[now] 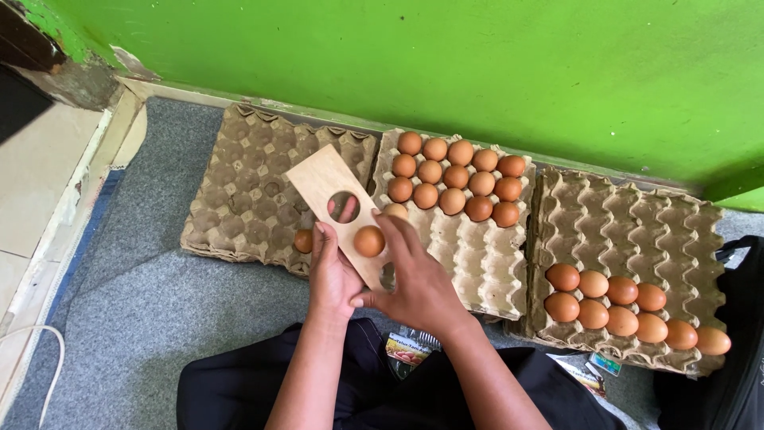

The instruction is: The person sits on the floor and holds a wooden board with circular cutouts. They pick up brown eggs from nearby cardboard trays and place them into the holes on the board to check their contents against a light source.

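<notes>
My left hand (330,267) holds a flat wooden board (318,177) with round holes, tilted over the egg trays; a finger shows through its upper hole. A brown egg (369,240) sits in the board's middle hole. My right hand (414,275) grips the board's lower end from the right, fingers by that egg. Behind my fingers another egg (395,210) peeks out on the middle tray.
Three cardboard egg trays lie on grey carpet against a green wall: the left tray (239,171) holds one egg (303,240), the middle tray (477,263) several eggs in its far rows, the right tray (629,215) several in its near rows. A black bag (744,318) sits far right.
</notes>
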